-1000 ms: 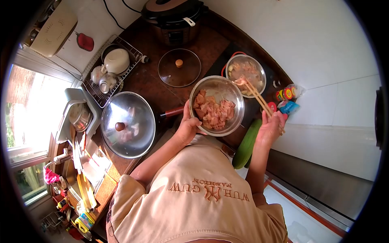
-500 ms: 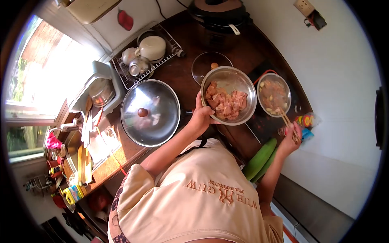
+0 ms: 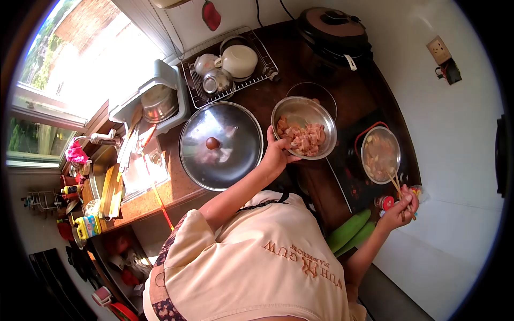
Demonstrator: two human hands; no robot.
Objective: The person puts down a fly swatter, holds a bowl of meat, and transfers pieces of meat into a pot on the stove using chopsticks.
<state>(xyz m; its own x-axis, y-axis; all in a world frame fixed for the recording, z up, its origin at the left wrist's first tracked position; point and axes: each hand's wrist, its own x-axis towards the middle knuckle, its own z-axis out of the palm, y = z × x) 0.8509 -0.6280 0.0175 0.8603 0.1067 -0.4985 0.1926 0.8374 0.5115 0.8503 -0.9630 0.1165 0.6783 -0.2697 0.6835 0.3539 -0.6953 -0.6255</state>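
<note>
My left hand (image 3: 276, 152) grips the rim of a steel bowl (image 3: 327, 117), thumb over its near left edge. Chunks of raw meat (image 3: 304, 139) lie in the bowl, which I hold above the counter. In my right hand (image 3: 402, 208) are wooden chopsticks (image 3: 396, 185), their tips at the near edge of a small pot (image 3: 398, 147). Pale pieces and pinkish bits in liquid (image 3: 379, 155) fill that pot, which stands on a black cooktop (image 3: 348, 174). Behind the bowl, a glass lid (image 3: 326, 92) is partly hidden.
A large lidded pan (image 3: 220, 168) stands left of my left forearm. Farther back are a dish rack (image 3: 262, 67) with cups and bowls, and an electric cooker (image 3: 333, 40). Long green vegetables (image 3: 348, 231) and a red-lidded jar (image 3: 384, 202) lie near my right arm. A sink (image 3: 101, 163) is at left.
The view has shifted left, so most things appear farther right. The bowl sits closer to the large pan's lid, and the chopsticks remain at the small pot's near edge.
</note>
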